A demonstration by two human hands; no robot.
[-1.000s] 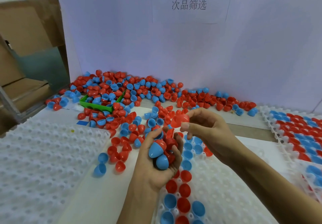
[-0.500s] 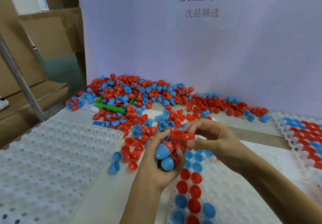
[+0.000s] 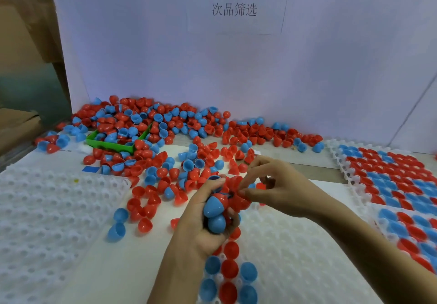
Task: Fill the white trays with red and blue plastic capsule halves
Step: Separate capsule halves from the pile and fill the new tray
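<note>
Scene is evenly and softly lit from above, with a cool bluish cast on the white backdrop [image 3: 331,67]; only faint, short shadows are seen under the loose capsule halves [image 3: 165,161] beyond the hands. Slight motion blur is noted on the left hand [image 3: 203,223] and right hand [image 3: 276,185], and detail is softened throughout by compression. Wide-angle bending is seen at the frame edges, where the tray left of the hands [image 3: 47,221] is smeared and the cardboard [image 3: 23,31] is dim.
</note>
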